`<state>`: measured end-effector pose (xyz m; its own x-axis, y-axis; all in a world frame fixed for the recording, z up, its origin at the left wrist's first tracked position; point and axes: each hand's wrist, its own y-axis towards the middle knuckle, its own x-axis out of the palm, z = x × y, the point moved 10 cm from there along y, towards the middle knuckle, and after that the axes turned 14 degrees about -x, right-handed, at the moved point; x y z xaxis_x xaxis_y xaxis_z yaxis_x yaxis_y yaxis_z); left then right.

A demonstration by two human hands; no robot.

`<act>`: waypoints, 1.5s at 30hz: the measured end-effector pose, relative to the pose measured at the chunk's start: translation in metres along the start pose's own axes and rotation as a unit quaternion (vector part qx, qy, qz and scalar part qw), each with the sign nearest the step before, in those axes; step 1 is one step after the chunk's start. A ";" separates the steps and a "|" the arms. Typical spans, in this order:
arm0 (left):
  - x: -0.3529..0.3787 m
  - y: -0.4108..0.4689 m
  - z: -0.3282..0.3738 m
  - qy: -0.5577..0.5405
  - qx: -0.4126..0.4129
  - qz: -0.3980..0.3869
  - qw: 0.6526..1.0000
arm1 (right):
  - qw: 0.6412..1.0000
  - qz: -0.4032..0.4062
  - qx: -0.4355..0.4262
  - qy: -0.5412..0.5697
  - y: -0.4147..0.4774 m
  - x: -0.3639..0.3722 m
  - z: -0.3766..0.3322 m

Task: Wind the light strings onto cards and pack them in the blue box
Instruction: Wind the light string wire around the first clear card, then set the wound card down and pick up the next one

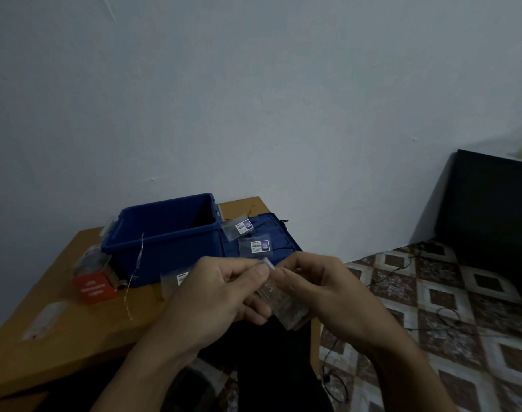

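My left hand (221, 292) and right hand (322, 289) pinched a clear plastic piece (279, 304), probably mid-winding; packing meant reaching far-left to the blue box (164, 257).

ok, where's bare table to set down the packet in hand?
Bare table along its near edge, between the red box and the left hand; a thin light string crosses it. Crowded: the blue lid carries two packets, blue box fills the middle.
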<state>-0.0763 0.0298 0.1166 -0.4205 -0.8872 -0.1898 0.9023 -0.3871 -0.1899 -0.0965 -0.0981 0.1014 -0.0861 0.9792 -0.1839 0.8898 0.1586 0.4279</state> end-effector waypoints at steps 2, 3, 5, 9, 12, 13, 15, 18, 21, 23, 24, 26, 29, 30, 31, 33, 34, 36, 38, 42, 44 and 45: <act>0.000 -0.001 0.000 -0.002 -0.003 -0.001 1.000 | 1.000 -0.002 0.003 0.000 0.000 0.001 0.002; -0.001 -0.001 -0.001 -0.002 -0.006 0.000 1.000 | 1.000 -0.005 0.003 -0.004 0.000 0.002 0.004; -0.003 0.000 -0.005 0.007 -0.014 0.000 1.000 | 1.000 -0.013 0.004 -0.022 0.001 0.005 0.007; -0.009 0.001 -0.017 0.020 -0.031 0.017 0.999 | 0.999 -0.024 0.004 -0.035 0.002 0.010 0.011; -0.016 0.001 -0.025 0.010 -0.039 0.028 0.999 | 0.998 -0.009 -0.010 -0.055 0.006 0.016 0.014; -0.019 0.000 -0.027 0.007 -0.041 0.032 0.999 | 0.997 -0.006 -0.018 -0.075 0.007 0.018 0.015; -0.024 0.000 -0.032 -0.003 -0.048 0.037 0.998 | 0.994 -0.006 -0.034 -0.103 0.010 0.025 0.017; -0.032 -0.001 -0.044 -0.017 -0.069 0.033 0.997 | 0.994 -0.004 -0.045 -0.100 0.012 0.035 0.024; -0.043 0.002 -0.059 -0.022 -0.097 0.034 0.994 | 0.996 -0.005 -0.040 -0.084 0.013 0.047 0.037; -0.057 0.006 -0.069 -0.009 -0.111 0.059 0.992 | 0.998 -0.006 -0.021 -0.060 0.013 0.056 0.052; -0.067 0.008 -0.074 0.004 -0.114 0.079 0.990 | 0.999 -0.003 -0.008 -0.047 0.015 0.060 0.060; -0.089 0.015 -0.083 0.027 -0.115 0.123 0.985 | 0.999 0.009 0.019 -0.028 0.018 0.065 0.075; -0.121 0.029 -0.098 0.053 -0.125 0.174 0.975 | 0.998 0.033 0.056 -0.011 0.032 0.073 0.100; -0.132 0.035 -0.104 0.057 -0.130 0.192 0.971 | 0.997 0.045 0.065 -0.005 0.038 0.074 0.108; -0.141 0.040 -0.109 0.057 -0.136 0.208 0.967 | 0.995 0.060 0.075 0.006 0.045 0.075 0.116; -0.155 0.051 -0.121 0.058 -0.152 0.229 0.960 | 0.990 0.088 0.103 0.042 0.059 0.079 0.133; -0.159 0.057 -0.126 0.058 -0.157 0.236 0.957 | 0.986 0.101 0.119 0.058 0.066 0.081 0.138; -0.169 0.067 -0.132 0.056 -0.164 0.250 0.953 | 0.980 0.118 0.146 0.070 0.080 0.087 0.150; -0.176 0.076 -0.134 0.059 -0.162 0.266 0.948 | 0.978 0.123 0.157 0.064 0.094 0.092 0.156; -0.183 0.094 -0.143 0.062 -0.178 0.266 0.945 | 0.976 0.108 0.177 0.067 0.118 0.109 0.171; -0.186 0.101 -0.148 0.052 -0.186 0.268 0.944 | 0.975 0.097 0.190 0.068 0.126 0.117 0.177; -0.188 0.105 -0.149 0.045 -0.183 0.272 0.944 | 0.974 0.092 0.194 0.069 0.128 0.119 0.180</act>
<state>0.0830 0.1936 -0.0113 0.0744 -0.8983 -0.4331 0.9003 0.2472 -0.3582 0.0879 0.0161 -0.0248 0.0547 0.9985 -0.0044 0.9961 -0.0543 0.0702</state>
